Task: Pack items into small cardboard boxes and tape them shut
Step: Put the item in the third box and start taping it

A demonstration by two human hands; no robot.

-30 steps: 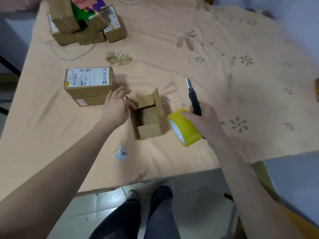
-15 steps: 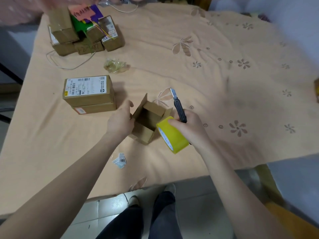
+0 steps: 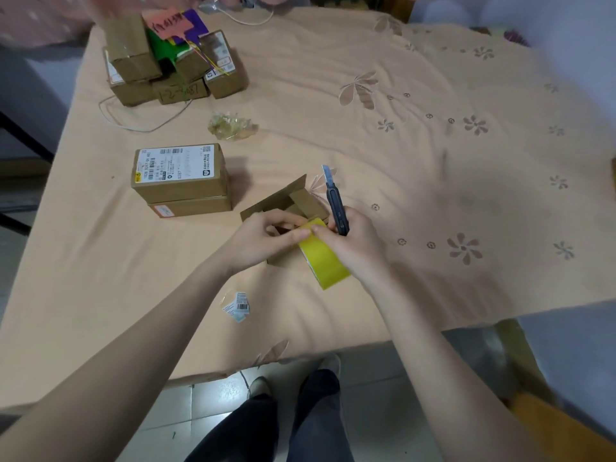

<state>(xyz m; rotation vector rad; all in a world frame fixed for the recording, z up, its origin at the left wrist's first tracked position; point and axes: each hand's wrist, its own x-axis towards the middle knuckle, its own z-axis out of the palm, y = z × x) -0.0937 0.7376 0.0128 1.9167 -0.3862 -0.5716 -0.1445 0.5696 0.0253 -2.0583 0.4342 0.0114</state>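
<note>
- The right hand (image 3: 353, 248) holds a yellow roll of tape (image 3: 325, 261) and a box cutter (image 3: 336, 203) together, its fingers wrapped around both; the cutter's blade end sticks up and away from the body.
- The left hand (image 3: 263, 240) has its fingers (image 3: 300, 234) pinched narrowly at the top edge of the roll, apparently picking for the loose tape end. Whether they grip it yet I cannot tell.
- The small box (image 3: 286, 208) sits on the table (image 3: 433, 181) just behind and under both hands, flaps open, not yet taped.
- Risk: the exposed blade stands close to the left hand's fingers, so a slip while tugging the tape could nick them.
- Risk: with one hand carrying two things, the roll could twist or drop as tape is pulled, and the strip could fold onto itself.
- Risk: nobody is holding the box, so it may slide on the loose cloth, or a flap may spring up.
- Hidden: the hands cover the box opening, so its contents cannot be seen. The tape end is too small to make out.
- Two sealed boxes (image 3: 180, 178) stand stacked to the left, well apart.
</note>
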